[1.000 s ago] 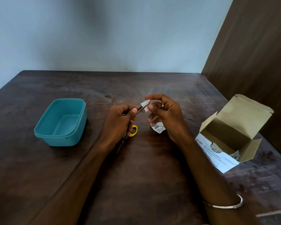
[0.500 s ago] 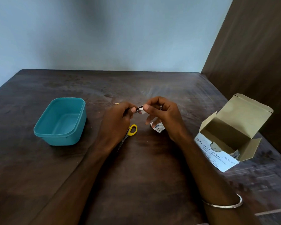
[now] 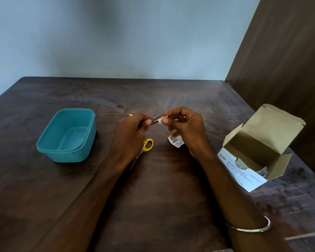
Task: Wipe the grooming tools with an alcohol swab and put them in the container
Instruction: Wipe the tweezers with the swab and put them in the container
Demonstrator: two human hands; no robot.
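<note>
- Thin metal tweezers: gripped by left hand, tip pinched in white alcohol swab by right hand.
- Teal plastic container: sat at nine o'clock of hands.

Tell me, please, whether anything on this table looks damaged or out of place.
The alcohol swab box has a ragged tear in its printed front panel, and a torn-open wrapper lies loose on the table under the right hand. Nothing is spilled; the teal container sits upright.

Worktop was dark worn wood, container smooth teal plastic, swab box matt cardboard (printed paper front), tweezers shiny metal.
</note>
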